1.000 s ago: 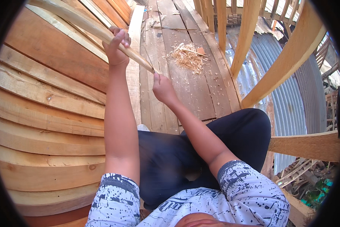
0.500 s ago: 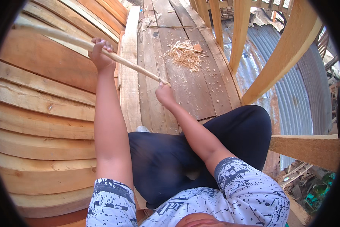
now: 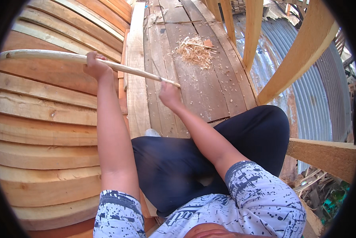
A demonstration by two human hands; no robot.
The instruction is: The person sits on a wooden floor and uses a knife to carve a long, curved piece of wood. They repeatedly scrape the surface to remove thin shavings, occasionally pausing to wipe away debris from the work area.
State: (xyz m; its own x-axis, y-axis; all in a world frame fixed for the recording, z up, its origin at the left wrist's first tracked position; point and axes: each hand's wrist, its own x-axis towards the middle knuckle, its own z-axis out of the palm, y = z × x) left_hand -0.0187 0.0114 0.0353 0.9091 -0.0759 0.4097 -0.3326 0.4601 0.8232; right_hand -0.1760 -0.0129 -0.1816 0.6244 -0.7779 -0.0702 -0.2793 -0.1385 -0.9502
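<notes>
A long, pale wooden pole (image 3: pixel 136 71) runs from the far left edge toward the middle, held in both my hands. My left hand (image 3: pixel 96 65) wraps round it partway along, above the stacked boards. Near its right end, my right hand (image 3: pixel 170 94) is closed on the pole, over the plank floor. The pole slants slightly, with its left end higher in the picture and close to the picture's dark rim. Both arms are stretched out in front of me.
Stacked sawn boards (image 3: pixel 47 135) fill the left side. Wood shavings (image 3: pixel 196 53) lie heaped on the plank floor (image 3: pixel 201 93). Upright timber posts (image 3: pixel 252 35) and a slanting beam (image 3: pixel 301 55) line the right, with corrugated metal sheets (image 3: pixel 305 107) beyond.
The pole's left end has swung down in the picture, so it lies flatter. My left hand has shifted slightly left and lower; my right hand has moved a little left, both still gripping.
</notes>
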